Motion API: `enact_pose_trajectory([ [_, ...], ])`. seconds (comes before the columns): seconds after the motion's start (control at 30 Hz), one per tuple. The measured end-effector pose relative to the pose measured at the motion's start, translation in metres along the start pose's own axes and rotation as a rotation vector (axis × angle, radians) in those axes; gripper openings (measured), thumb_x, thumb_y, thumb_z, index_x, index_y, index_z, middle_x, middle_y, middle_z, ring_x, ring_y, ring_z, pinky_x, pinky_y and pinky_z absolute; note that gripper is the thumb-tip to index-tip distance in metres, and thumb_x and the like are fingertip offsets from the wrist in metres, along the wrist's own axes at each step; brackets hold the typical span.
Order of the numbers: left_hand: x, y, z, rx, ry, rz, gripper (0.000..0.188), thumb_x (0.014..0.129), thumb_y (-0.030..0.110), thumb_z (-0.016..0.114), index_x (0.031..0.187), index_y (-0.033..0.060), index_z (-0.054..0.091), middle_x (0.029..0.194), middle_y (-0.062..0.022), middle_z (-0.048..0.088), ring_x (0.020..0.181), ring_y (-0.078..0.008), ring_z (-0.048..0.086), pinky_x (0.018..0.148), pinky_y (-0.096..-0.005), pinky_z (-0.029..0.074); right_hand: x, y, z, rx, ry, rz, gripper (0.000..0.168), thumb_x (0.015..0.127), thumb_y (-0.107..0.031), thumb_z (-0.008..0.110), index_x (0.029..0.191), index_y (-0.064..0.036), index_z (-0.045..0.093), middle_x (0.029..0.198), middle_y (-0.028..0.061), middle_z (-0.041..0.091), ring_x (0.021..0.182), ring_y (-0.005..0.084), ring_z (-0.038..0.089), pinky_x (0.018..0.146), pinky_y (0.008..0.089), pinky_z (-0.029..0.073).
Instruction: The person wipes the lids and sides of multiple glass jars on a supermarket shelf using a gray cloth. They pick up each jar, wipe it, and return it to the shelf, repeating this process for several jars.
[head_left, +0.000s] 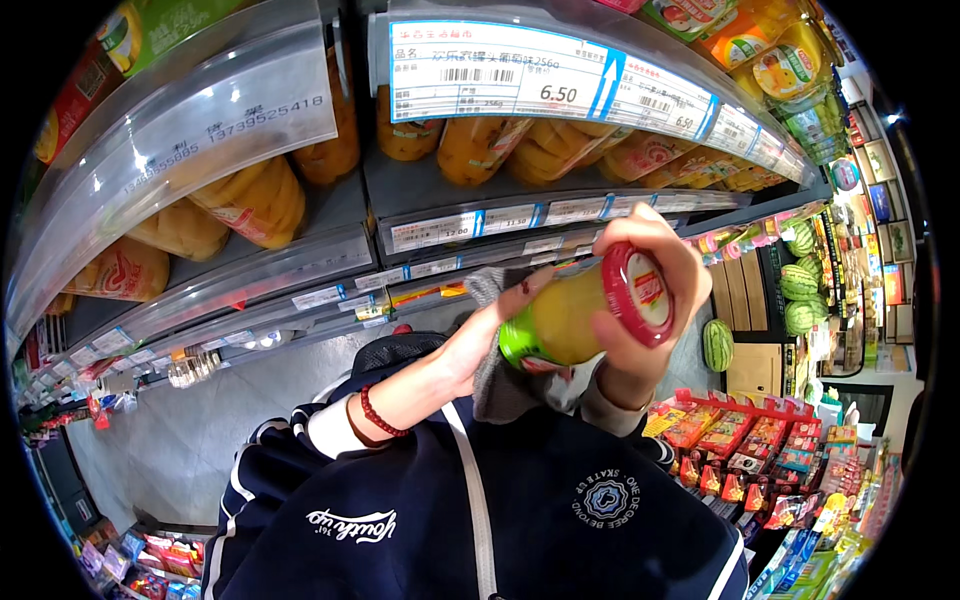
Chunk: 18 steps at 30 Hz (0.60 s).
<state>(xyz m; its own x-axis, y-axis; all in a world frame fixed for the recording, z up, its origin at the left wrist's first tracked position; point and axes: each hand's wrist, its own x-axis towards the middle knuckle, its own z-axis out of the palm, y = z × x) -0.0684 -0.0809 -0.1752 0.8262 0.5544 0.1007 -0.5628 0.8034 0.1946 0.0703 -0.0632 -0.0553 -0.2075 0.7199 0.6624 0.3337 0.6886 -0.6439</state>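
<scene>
A glass jar (566, 315) of yellowish fruit is held tilted in front of my chest, its red lid (637, 292) turned up and to the right. My right hand (686, 274) wraps around the jar at the lid end, fingers and thumb on either side of the lid. At the green-labelled lower end, my left hand (491, 326) holds a grey knit cloth (495, 390) against the jar. The jar hides some of the left fingers. A red bead bracelet (375, 412) circles my left wrist.
Before me, a shelf (427, 176) with clear price-tag strips (495, 71) carries several jars of yellow fruit (480, 146). Lower shelf edges continue underneath. Watermelons (799, 281) and a rack of packaged snacks (742, 450) stand to the right. Grey tiled floor (187, 442) shows at the left.
</scene>
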Motion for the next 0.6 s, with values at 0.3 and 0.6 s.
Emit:
enact_pose_trajectory([
  [0.3, -0.004, -0.010, 0.005, -0.203, -0.359, -0.165, 0.080, 0.073, 0.054, 0.065, 0.124, -0.0020, 0.042, 0.110, -0.0199, 0.055, 0.094, -0.0324, 0.059, 0.079, -0.0432, 0.050, -0.019, 0.021, 0.034, 0.624, -0.178, 0.425, 0.043, 0.069, -0.036, 0.063, 0.087, 0.003, 0.059, 0.081, 0.0073, 0.058, 0.074, 0.0120, 0.054, 0.066, 0.0241, 0.042],
  [0.6, -0.014, 0.038, 0.015, 0.506, 0.170, -0.127, 0.065, 0.062, 0.018, 0.076, 0.118, -0.0004, 0.050, 0.113, -0.0107, 0.057, 0.098, -0.0193, 0.057, 0.086, -0.0345, 0.046, -0.002, 0.023, 0.022, 0.315, -0.399, 0.439, 0.026, 0.062, -0.016, 0.073, 0.081, -0.001, 0.063, 0.073, 0.0081, 0.063, 0.067, 0.0126, 0.061, 0.065, 0.0248, 0.048],
])
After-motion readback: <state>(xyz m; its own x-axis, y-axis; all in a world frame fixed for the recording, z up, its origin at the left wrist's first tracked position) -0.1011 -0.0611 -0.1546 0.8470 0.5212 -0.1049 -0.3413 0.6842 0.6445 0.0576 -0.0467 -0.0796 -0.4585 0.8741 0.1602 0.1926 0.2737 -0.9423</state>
